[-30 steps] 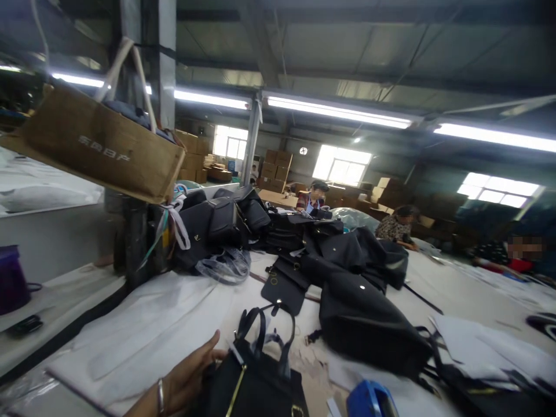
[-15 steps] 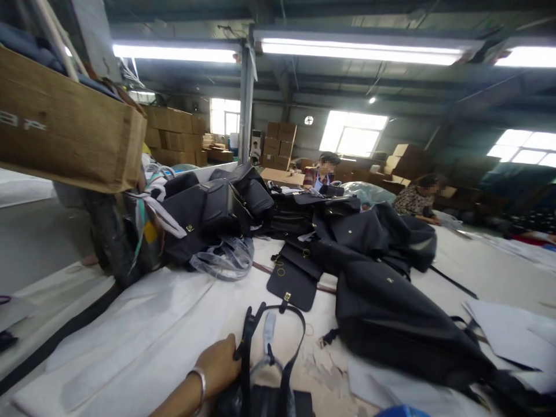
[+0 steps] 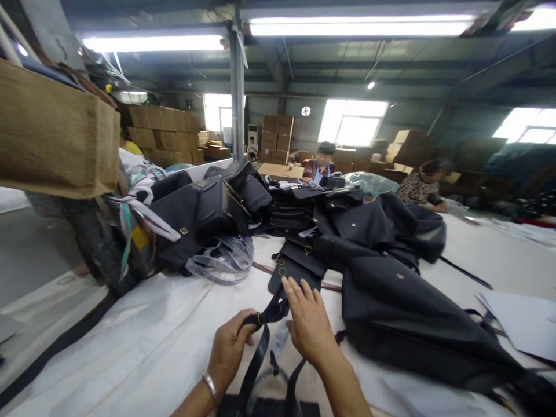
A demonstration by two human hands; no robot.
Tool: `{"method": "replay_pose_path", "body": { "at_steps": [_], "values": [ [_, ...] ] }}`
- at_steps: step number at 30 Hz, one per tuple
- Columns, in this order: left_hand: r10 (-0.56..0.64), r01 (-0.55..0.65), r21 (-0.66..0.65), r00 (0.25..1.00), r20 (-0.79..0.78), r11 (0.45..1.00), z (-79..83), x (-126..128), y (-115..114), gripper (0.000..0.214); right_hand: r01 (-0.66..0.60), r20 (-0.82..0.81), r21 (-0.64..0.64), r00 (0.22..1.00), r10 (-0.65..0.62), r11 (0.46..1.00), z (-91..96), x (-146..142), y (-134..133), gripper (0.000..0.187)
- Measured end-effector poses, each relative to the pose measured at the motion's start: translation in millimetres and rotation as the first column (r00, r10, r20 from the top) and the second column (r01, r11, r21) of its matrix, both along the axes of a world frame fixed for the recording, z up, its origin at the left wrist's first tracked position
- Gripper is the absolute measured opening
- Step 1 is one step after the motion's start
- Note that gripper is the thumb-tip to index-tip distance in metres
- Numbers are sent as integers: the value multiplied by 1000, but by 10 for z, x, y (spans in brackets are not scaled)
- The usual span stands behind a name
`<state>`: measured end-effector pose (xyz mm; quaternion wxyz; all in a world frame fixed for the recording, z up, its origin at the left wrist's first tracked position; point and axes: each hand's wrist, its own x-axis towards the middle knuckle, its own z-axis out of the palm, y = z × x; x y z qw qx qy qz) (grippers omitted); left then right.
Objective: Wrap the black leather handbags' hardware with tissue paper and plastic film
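My left hand [image 3: 229, 346], with a silver bangle at the wrist, is closed on the black strap handle [image 3: 259, 353] of a black bag whose body is cut off by the bottom edge. My right hand [image 3: 307, 321] lies over the top of the same handle with its fingers stretched out and apart, fingertips near a flat black flap piece [image 3: 295, 272] with gold rings. A large black bag [image 3: 403, 313] lies on its side just right of my right hand.
A pile of black bags [image 3: 226, 211] and clear plastic wrap [image 3: 221, 263] covers the white table [image 3: 143, 330] ahead. A brown jute bag [image 3: 52, 139] hangs at the left. Other people [image 3: 324, 162] work at the far side; cardboard boxes stand behind. White sheets [image 3: 521, 318] lie right.
My right hand has come into view and settled on the bag handle. My left hand has lifted and closed on the strap. The view has tilted down slightly.
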<state>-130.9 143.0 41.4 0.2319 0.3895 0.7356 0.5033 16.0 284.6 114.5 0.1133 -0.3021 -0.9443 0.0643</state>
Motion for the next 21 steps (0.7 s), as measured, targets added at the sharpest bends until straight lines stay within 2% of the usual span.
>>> {"method": "replay_pose_path", "body": {
  "at_steps": [2,5,7,8,10,11,12,13,16,18,21],
  "values": [
    [26,-31,75,997,69,997,56,-3,65,27,13,-33,-40,999,-15,999,59,-31,34,77],
    [52,-81,142,978,200,987,138,-6,145,31,-1,-72,-185,997,-12,983,105,31,-43,59],
    [47,-110,151,927,372,982,205,22,160,39,-38,-80,-220,997,20,975,66,86,-160,42],
    [19,-111,152,862,506,982,244,49,151,41,-37,-67,-204,997,24,978,22,104,-229,33],
    [-79,-66,161,654,752,985,326,122,105,37,-4,-30,-149,1000,0,989,-109,121,-373,23],
    [-125,-29,168,553,824,985,364,161,74,34,8,-17,-131,1000,-10,991,-185,123,-440,22],
    [-157,11,174,497,853,985,397,197,42,31,10,-12,-128,1000,-11,992,-262,127,-500,24],
    [-178,54,175,503,846,983,421,226,14,30,2,-14,-142,1000,-4,990,-333,134,-551,26],
    [-218,162,149,626,748,975,443,258,-40,32,-40,-38,-256,999,31,966,-478,199,-637,30],
    [-248,231,116,706,664,966,427,238,-56,34,-71,-54,-351,997,55,934,-505,267,-644,37],
    [-287,318,47,766,575,947,387,189,-70,34,-139,-93,-445,990,108,885,-466,355,-623,52]
  ]
}}
